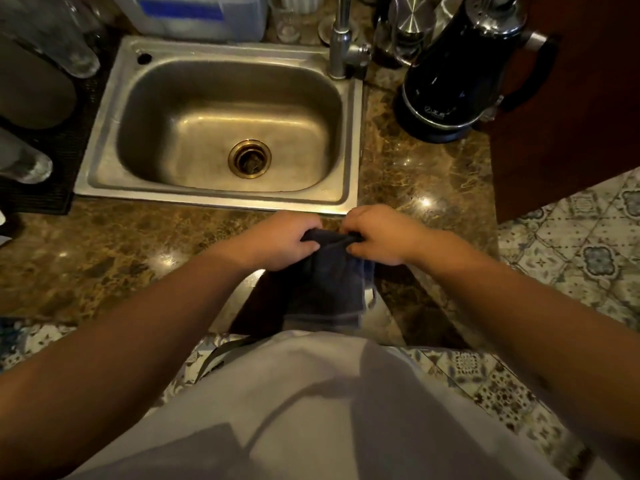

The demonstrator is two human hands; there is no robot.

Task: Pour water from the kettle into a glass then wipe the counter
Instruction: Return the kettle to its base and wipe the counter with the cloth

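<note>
A dark blue cloth hangs down in front of the brown marble counter, just below the sink's front edge. My left hand grips its top left corner and my right hand grips its top right corner, the two hands close together. The black electric kettle stands upright on its base at the back right of the counter, its handle pointing right. A clear drinking glass stands behind the sink, left of the tap.
A steel sink fills the middle, with the tap at its back right. Upturned glasses lie on a black mat at the left. A plastic water container stands behind. An open wooden cabinet door juts out on the right.
</note>
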